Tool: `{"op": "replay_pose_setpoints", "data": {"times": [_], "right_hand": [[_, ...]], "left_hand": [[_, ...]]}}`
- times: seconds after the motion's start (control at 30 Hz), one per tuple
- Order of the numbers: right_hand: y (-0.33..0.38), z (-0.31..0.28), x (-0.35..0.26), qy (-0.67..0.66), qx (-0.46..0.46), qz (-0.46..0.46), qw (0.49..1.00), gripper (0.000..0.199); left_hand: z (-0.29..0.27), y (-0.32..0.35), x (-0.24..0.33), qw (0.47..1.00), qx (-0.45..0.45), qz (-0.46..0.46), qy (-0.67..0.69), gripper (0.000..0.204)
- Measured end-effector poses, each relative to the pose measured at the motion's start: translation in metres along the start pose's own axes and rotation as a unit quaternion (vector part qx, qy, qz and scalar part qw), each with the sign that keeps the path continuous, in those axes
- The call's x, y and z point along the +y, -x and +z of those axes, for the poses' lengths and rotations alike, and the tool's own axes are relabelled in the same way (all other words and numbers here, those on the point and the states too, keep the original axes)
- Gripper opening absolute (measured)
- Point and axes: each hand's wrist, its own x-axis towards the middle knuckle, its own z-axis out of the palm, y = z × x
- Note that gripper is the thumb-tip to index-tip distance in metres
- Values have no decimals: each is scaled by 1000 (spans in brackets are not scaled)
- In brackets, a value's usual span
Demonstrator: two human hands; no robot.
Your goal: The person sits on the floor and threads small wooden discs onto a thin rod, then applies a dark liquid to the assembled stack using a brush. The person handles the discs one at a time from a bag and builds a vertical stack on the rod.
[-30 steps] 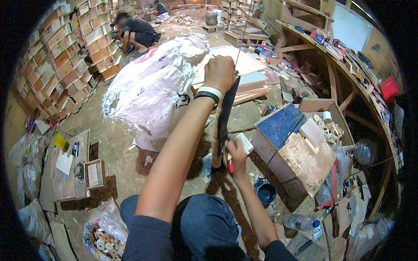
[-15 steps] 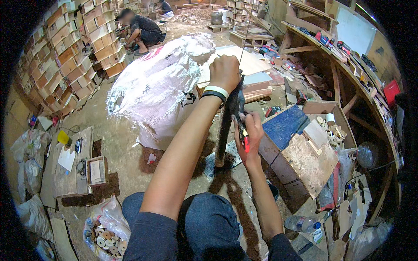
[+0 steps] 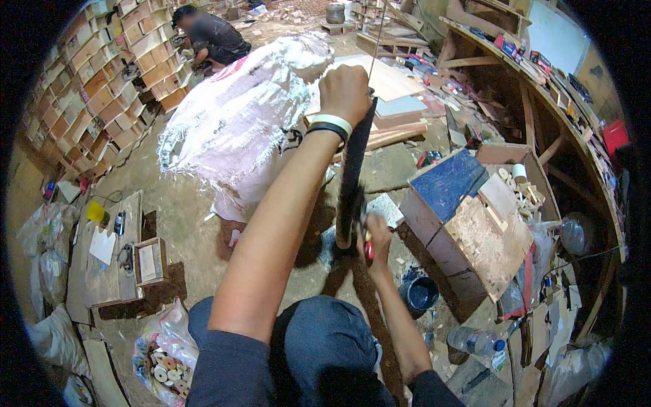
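My left hand (image 3: 346,91) is closed round the upper end of a long dark pole (image 3: 351,176). A thin wire (image 3: 378,47) rises from above that hand. The pole slants down toward me, its lower end browner than the rest. Close beside its lower part, my right hand (image 3: 378,244) grips a paintbrush (image 3: 369,249) with a red handle. The brush's dark head is blurred against the pole, so whether it touches cannot be made out. A dark pot (image 3: 420,294) with dark liquid stands to the right of my right forearm.
A large white sack (image 3: 237,122) lies ahead on the left. At the right are a wooden box (image 3: 441,247) with scraps, a plastic bottle (image 3: 475,341) and a long bench (image 3: 542,88). A bag of wooden discs (image 3: 169,332) sits lower left. Another person (image 3: 217,37) crouches behind the sack.
My right hand has moved down along the pole with the paintbrush. My left hand and the pole's top have risen slightly. The dark pot has come into fuller view.
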Motion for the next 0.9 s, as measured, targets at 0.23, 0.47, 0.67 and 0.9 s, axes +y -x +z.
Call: {"op": "replay_pose_setpoints", "data": {"times": [0.23,0.47,0.67,0.9], "right_hand": [[51,-3,-2,-13,-71,21,997,26],[25,-8,-4,-11,-76,31,997,18],[-38,-12,-11,-30,24,-51,998,24],[99,-4,3,-48,-172,96,979,26]], "left_hand": [[1,0,-16,1000,14,2,0,8],[1,-1,-16,1000,8,-4,10,11],[2,-3,-18,1000,-9,-24,16,12],[3,-1,-27,1000,20,-7,-14,12]]}}
